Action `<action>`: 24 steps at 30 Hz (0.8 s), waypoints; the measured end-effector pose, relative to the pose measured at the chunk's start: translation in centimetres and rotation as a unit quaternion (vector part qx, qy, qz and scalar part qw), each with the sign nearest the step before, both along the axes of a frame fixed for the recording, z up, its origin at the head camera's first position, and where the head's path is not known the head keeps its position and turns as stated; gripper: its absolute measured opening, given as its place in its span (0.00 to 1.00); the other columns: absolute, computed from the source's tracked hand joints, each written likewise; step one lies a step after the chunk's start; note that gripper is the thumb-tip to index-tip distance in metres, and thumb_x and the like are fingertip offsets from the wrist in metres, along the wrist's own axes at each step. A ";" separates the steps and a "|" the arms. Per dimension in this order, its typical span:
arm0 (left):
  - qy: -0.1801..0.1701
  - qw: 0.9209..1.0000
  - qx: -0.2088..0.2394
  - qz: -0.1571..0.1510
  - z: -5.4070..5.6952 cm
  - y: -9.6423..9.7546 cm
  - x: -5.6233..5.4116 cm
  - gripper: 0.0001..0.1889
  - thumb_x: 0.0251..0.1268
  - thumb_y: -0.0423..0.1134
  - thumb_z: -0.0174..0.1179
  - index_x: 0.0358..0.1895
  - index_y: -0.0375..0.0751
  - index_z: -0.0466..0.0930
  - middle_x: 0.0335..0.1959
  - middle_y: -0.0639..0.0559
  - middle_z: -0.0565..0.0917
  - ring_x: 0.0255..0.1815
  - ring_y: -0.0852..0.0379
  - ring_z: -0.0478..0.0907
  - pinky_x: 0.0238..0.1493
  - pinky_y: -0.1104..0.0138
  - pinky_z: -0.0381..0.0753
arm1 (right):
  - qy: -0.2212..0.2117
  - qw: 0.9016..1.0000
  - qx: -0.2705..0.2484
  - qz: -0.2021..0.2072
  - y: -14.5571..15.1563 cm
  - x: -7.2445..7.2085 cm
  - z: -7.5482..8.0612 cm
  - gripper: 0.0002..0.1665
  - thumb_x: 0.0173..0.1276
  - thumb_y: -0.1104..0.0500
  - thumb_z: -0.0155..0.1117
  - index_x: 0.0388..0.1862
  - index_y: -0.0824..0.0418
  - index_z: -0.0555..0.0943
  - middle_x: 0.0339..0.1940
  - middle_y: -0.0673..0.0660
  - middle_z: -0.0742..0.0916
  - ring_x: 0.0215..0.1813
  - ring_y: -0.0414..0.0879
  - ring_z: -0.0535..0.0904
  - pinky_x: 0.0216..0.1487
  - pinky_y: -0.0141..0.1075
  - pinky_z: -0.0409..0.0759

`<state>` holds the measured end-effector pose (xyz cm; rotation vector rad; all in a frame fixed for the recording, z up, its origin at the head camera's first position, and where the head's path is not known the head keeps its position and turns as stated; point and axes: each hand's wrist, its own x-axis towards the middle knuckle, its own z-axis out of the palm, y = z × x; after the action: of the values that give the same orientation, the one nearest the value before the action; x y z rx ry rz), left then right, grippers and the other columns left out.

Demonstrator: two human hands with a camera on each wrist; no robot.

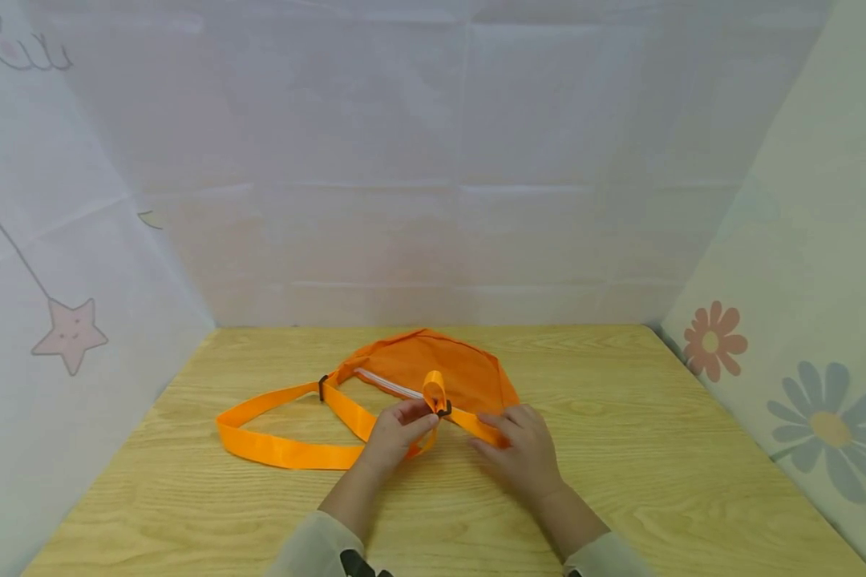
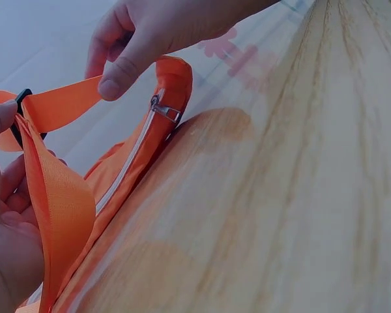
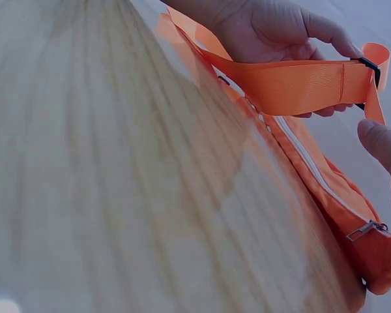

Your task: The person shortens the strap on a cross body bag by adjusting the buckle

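An orange half-moon bag (image 1: pixel 447 365) with a white zipper (image 1: pixel 386 382) lies on the table in the head view. Its orange webbing strap (image 1: pixel 285 455) loops out to the left. My left hand (image 1: pixel 392 437) pinches the strap at a black slide buckle (image 2: pixel 25 107), where a small loop of webbing stands up. To the right of the buckle, my right hand (image 1: pixel 525 450) holds a length of the strap between thumb and fingers. A metal zipper pull (image 2: pixel 164 111) shows near the bag's end in the left wrist view.
A second black slider (image 1: pixel 322 388) sits on the strap near the bag's left end. The wood-grain table (image 1: pixel 657 481) is bordered by pale cloth walls, with a pink star (image 1: pixel 70 332) on the left and flowers (image 1: pixel 830 430) on the right.
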<state>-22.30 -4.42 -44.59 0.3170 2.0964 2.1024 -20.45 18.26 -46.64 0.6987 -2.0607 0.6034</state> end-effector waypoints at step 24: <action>0.010 0.999 -0.007 -0.037 -0.1 0.2 0.2 0.23 0.67 0.40 0.62 0.59 0.27 0.76 0.54 0.41 0.83 0.51 0.58 0.80 0.58 0.63 0.79 | 0.078 0.995 -0.061 0.005 -2.4 -0.4 0.6 0.29 0.69 0.38 0.58 0.26 0.58 0.90 0.19 0.49 0.76 0.25 0.43 0.66 0.32 0.30 0.62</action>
<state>-22.15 -4.19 -44.74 0.4084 2.0766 2.0498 -20.85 15.82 -46.00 0.6647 -1.8606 0.6546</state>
